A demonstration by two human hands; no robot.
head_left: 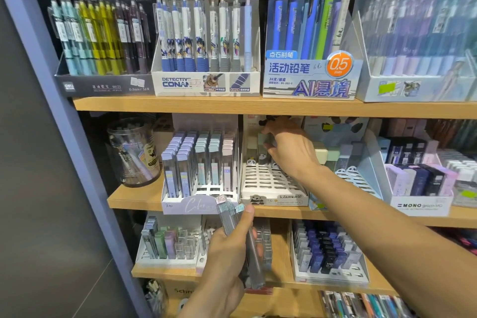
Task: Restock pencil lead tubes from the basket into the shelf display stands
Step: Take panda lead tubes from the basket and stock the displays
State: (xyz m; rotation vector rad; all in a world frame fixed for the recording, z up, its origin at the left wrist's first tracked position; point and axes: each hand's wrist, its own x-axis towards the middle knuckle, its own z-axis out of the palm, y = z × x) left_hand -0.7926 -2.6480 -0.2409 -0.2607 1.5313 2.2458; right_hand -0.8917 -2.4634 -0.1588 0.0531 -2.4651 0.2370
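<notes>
The left hand (227, 248) grips a bundle of lead tubes (238, 235) below the middle shelf (258, 210), while the right hand (286, 150) pinches — seemingly — a pale green tube (263, 140) at the panda stand (271, 186).

The right hand (286, 147) pinches a pale green lead tube (265, 141) over the panda stand (271, 183); the left hand (229, 248) grips several tubes (232, 217) (perhaps four).

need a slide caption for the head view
Right hand sets a lead tube into the panda stand while the left hand holds spare tubes.
</notes>
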